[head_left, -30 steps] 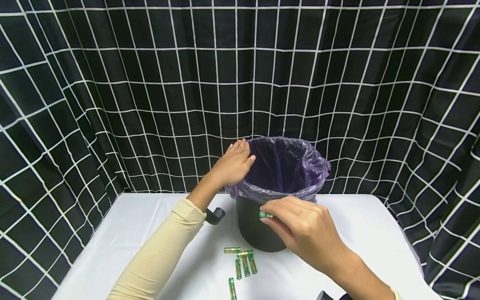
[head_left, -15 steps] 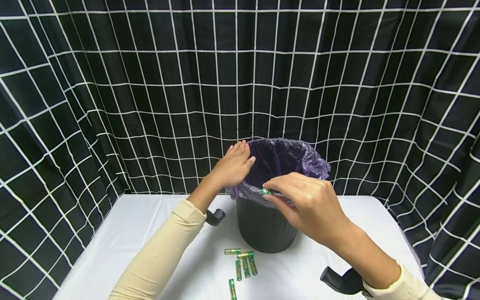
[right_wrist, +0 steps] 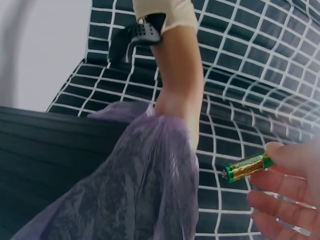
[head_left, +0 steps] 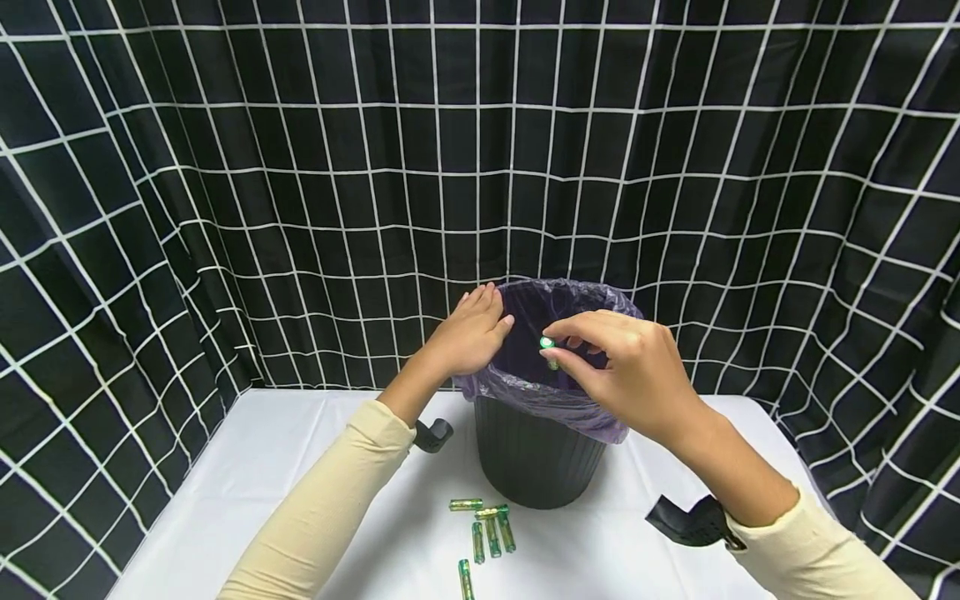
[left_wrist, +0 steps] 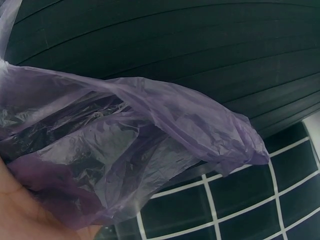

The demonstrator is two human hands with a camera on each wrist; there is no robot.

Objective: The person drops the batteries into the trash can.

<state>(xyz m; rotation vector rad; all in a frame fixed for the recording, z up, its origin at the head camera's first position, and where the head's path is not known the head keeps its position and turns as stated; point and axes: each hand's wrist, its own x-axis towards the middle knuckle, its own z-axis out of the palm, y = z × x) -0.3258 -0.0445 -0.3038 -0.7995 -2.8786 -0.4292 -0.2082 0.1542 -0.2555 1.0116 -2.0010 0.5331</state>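
Observation:
My left hand (head_left: 474, 332) rests on the left rim of a dark ribbed trash bin (head_left: 536, 458), its fingers extended. A thin purple trash bag (head_left: 525, 396) lines the bin and folds over the rim. In the left wrist view, part of that hand shows beside the loose bag edge (left_wrist: 190, 120). My right hand (head_left: 633, 367) pinches a green and gold battery (right_wrist: 246, 167) between thumb and fingertips. In the head view it appears over the bin's opening. Several similar batteries (head_left: 478, 542) lie on the white table in front of the bin.
The white tabletop (head_left: 292, 450) spreads around the bin. A black curtain (head_left: 337, 208) with white grid lines stands behind and at both sides. Black curved pieces (head_left: 686, 523) are worn at both wrists.
My right hand has risen and moved forward with the battery, from in front of the bin to over its opening. My left hand stays on the rim; the batteries on the table lie unchanged.

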